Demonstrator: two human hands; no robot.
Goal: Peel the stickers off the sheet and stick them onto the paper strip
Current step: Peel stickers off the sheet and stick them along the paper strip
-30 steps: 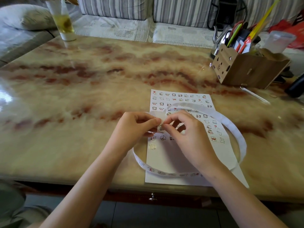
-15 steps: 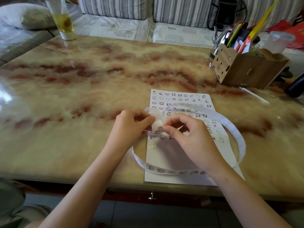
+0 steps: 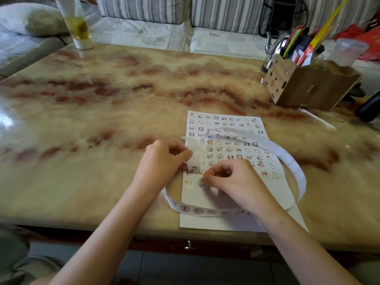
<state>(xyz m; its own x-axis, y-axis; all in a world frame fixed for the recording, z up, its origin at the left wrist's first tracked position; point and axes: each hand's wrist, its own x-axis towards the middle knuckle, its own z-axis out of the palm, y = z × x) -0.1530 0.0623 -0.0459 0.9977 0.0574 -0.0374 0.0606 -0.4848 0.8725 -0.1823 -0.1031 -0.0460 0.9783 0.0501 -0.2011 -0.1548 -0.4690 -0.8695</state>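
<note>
left hand (image 3: 164, 161) pinches the paper strip (image 3: 205, 211) end, raised | right hand (image 3: 236, 182) nips a sticker (image 3: 202, 183) | sticker sheet (image 3: 226, 124) flat on desk (image 3: 102, 120), near edge, strip looped over it

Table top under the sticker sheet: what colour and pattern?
Glossy cream marble-look table top with wavy reddish-brown veins, clearest in the head view.
</note>
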